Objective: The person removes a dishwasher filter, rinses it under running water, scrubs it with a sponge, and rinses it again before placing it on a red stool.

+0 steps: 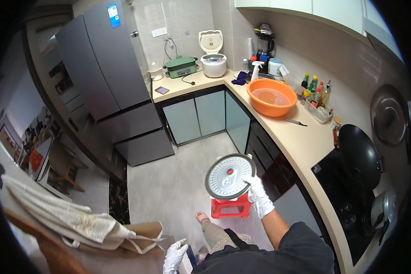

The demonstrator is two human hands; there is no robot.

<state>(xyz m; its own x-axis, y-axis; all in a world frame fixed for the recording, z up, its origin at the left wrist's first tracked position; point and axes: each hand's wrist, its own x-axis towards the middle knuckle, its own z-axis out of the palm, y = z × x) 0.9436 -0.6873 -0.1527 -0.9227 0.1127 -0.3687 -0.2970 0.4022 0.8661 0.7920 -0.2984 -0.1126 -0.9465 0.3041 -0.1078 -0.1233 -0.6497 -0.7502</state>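
Note:
My right hand (pixel 260 197) wears a white glove and grips the right edge of a round metal inner lid (pixel 222 181), its thumb lying over the face. The lid has a dark rubber rim, a dimpled surface and a red valve at its middle. Below it on the floor stands a red plastic stool (pixel 230 208), partly hidden by the lid. At the bottom edge is my left hand (pixel 174 256), also gloved in white, beside a white and dark-blue object (pixel 188 262). Whether its fingers hold that object cannot be made out.
On the counter (pixel 294 137) stand an orange basin (pixel 272 97) with water, a rice cooker (pixel 213 65) with its lid up and a green electric pot (pixel 181 66). A wok (pixel 358 154) sits over the cooktop at right. Cloth bags (pixel 89 222) hang at left.

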